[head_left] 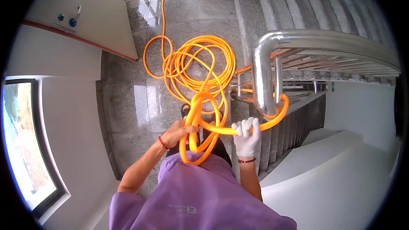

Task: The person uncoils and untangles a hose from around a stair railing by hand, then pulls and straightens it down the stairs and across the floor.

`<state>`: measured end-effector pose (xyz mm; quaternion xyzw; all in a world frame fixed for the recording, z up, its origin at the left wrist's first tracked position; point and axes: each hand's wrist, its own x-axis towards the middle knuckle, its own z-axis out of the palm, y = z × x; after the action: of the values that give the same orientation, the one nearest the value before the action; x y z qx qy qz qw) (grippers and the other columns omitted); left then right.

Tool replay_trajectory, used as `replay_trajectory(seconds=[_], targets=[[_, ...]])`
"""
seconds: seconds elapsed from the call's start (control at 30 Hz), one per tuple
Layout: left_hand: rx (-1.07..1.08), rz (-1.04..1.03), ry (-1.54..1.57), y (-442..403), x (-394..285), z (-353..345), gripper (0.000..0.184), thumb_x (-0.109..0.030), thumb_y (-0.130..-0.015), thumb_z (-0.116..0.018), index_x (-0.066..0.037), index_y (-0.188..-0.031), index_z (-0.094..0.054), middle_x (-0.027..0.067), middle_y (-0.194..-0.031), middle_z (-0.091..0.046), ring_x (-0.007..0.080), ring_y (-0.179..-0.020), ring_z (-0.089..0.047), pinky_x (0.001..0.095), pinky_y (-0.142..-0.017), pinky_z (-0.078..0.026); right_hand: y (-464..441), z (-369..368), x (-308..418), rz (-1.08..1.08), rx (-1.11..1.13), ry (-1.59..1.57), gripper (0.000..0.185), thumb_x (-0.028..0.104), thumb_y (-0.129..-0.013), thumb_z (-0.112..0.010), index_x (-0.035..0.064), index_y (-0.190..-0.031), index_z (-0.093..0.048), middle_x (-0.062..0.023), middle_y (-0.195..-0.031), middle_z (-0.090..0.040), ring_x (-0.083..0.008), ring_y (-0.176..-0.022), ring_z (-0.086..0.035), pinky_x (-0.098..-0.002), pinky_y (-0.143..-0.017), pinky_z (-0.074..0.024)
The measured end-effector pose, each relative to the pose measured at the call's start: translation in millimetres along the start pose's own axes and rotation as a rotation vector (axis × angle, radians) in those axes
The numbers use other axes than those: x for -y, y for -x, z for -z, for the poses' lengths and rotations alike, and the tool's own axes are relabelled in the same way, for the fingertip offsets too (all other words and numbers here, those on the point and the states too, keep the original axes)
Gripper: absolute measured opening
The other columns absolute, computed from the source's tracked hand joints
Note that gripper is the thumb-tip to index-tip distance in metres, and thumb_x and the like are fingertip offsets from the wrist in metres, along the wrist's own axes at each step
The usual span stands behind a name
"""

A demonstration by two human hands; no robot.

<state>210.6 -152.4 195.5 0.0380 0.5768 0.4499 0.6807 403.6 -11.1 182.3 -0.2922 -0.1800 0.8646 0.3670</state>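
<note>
An orange hose [272, 122] runs around the end post of the steel railing [261, 77] and back toward my body. My left hand [179, 134], bare with a red cord at the wrist, is closed around several loops of this hose in front of my waist. To the right, my right hand [246, 137] wears a white glove and grips the stretch between the loops and the railing. More of the orange hose lies coiled on the floor beyond my feet, one length trailing away to the top. Parts of my left fingers are hidden behind the loops.
Stone stairs [294, 6] rise at the upper right, and another flight [281, 142] goes down beside the railing. A door [81, 17] with a handle stands at the upper left. At the left is a window [25, 140] in the wall. The grey tiled floor [128, 123] is shiny.
</note>
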Motion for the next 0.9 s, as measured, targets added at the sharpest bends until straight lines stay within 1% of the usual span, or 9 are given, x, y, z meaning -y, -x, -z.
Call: replay_trajectory(seconds=[0.23, 0.33, 0.43, 0.5, 0.57, 0.73, 0.77, 0.87, 0.9], targets=[[-0.259, -0.607, -0.057, 161, -110, 56, 0.03, -0.031, -0.083, -0.056, -0.001, -0.082, -0.055, 0.0015, -0.049, -0.049, 0.0066, -0.036, -0.042, 0.0194, -0.039, -0.036, 42, -25, 90, -0.175, 0.31, -0.798, 0.042, 0.036, -0.099, -0.038, 0.0152, -0.063, -0.037, 0.0036, -0.051, -0.034, -0.0092, -0.044, -0.033, -0.0256, -0.061, -0.0386], [-0.045, -0.898, 0.273, 238, -120, 113, 0.026, -0.028, -0.09, -0.055, -0.003, -0.087, -0.054, 0.004, -0.054, -0.055, 0.01, -0.04, -0.049, 0.0173, -0.047, -0.048, 40, -27, 110, -0.066, 0.436, -0.908, 0.029, 0.033, -0.097, -0.046, 0.0142, -0.075, -0.043, 0.0044, -0.06, -0.041, -0.0099, -0.057, -0.046, -0.0286, -0.077, -0.0451], [-0.052, -1.042, 0.285, 247, -91, 118, 0.028, -0.03, -0.089, -0.056, -0.002, -0.089, -0.056, 0.0051, -0.054, -0.055, 0.0097, -0.04, -0.049, 0.0179, -0.046, -0.047, 5, -98, 26, -0.086, 0.399, -0.988, 0.024, 0.032, -0.092, -0.056, 0.0154, -0.08, -0.044, 0.0035, -0.065, -0.044, -0.0138, -0.071, -0.051, -0.0346, -0.089, -0.0406], [-0.379, -0.859, 0.07, 212, -69, 90, 0.034, -0.031, -0.079, -0.061, 0.002, -0.089, -0.056, 0.0049, -0.052, -0.054, 0.0115, -0.042, -0.049, 0.0209, -0.043, -0.041, 3, -161, -61, 0.033, 0.215, -0.393, 0.026, 0.033, -0.094, -0.053, 0.0178, -0.076, -0.041, 0.0051, -0.063, -0.04, -0.0133, -0.07, -0.047, -0.0376, -0.095, -0.0342], [-0.304, -0.607, 0.214, 160, -56, 74, 0.031, -0.022, -0.077, -0.063, 0.002, -0.093, -0.057, 0.0068, -0.065, -0.059, 0.0125, -0.054, -0.055, 0.0236, -0.055, -0.046, -36, -169, -86, 0.1, 0.299, -0.228, 0.033, 0.033, -0.097, -0.046, 0.0178, -0.069, -0.034, 0.0059, -0.059, -0.033, -0.0121, -0.066, -0.039, -0.0368, -0.091, -0.0338], [0.021, -0.523, 0.228, 69, -62, 75, 0.019, -0.005, -0.078, -0.058, 0.001, -0.096, -0.059, 0.0013, -0.072, -0.056, 0.0065, -0.058, -0.049, 0.021, -0.055, -0.04, -11, -133, -5, 0.095, 0.297, -0.298, 0.042, 0.017, -0.097, -0.035, 0.0183, -0.055, -0.029, 0.0047, -0.045, -0.026, -0.0101, -0.046, -0.026, -0.0306, -0.084, -0.0363], [0.091, -0.551, 0.171, 54, -68, 73, 0.019, -0.005, -0.078, -0.058, 0.001, -0.097, -0.059, 0.0007, -0.073, -0.057, 0.0051, -0.058, -0.049, 0.0201, -0.055, -0.04, 9, -136, 5, 0.151, 0.162, -0.349, 0.043, 0.017, -0.097, -0.036, 0.0186, -0.054, -0.029, 0.0062, -0.045, -0.026, -0.0104, -0.042, -0.02, -0.0296, -0.072, -0.0355], [0.274, -0.499, 0.026, 26, -65, -5, 0.023, -0.01, -0.081, -0.062, 0.0, -0.101, -0.059, -0.0007, -0.078, -0.058, 0.0048, -0.063, -0.051, 0.0209, -0.057, -0.043, 51, -106, 12, 0.185, 0.269, -0.67, 0.041, 0.017, -0.097, -0.038, 0.0174, -0.058, -0.024, 0.0057, -0.053, -0.025, -0.01, -0.048, -0.026, -0.0257, -0.065, -0.0315], [0.262, -0.754, -0.086, 20, -53, -37, 0.025, -0.012, -0.082, -0.064, 0.001, -0.103, -0.059, -0.0012, -0.08, -0.058, 0.0054, -0.065, -0.052, 0.0216, -0.058, -0.044, 60, -96, 12, 0.193, 0.317, -0.78, 0.041, 0.016, -0.097, -0.038, 0.017, -0.059, -0.023, 0.0056, -0.056, -0.025, -0.0099, -0.05, -0.028, -0.0245, -0.063, -0.0302]])
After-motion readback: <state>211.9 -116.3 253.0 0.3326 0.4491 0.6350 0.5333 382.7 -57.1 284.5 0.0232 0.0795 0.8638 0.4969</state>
